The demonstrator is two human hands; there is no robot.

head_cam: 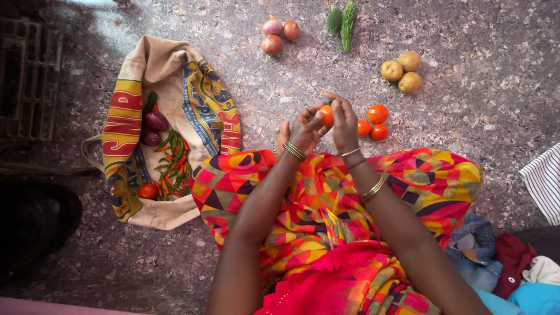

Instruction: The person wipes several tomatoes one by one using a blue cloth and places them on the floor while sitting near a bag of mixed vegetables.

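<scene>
Two hands holding one tomato above a speckled floor

Two hands meet in the middle of the view, seen from above. The left hand [304, 129] and the right hand [344, 121] are both closed around a single orange-red tomato [326, 115], with fingers curled on either side of it. The tomato is held up just in front of the person's lap, which is covered by a bright patterned cloth [326, 204] in red, yellow and orange. Both wrists carry thin gold bangles.

Just to the right of the hands, three more tomatoes [373, 122] lie close together on the floor [466, 87], a mottled grey stone surface. Further out, three potatoes [401, 71] sit in a tight group. At the top of the view are two bumpy green gourds [343, 20], touching each other, and to their left three onions [275, 34] in a cluster.

On the left lies an open cloth bag [157, 70], beige with red, yellow and blue bands. Inside it are green and red chillies [174, 166], two dark purple aubergines [154, 128] and one red tomato near the lower edge. At the right edge sits a pile of clothes [513, 256], including striped and blue fabric.
</scene>
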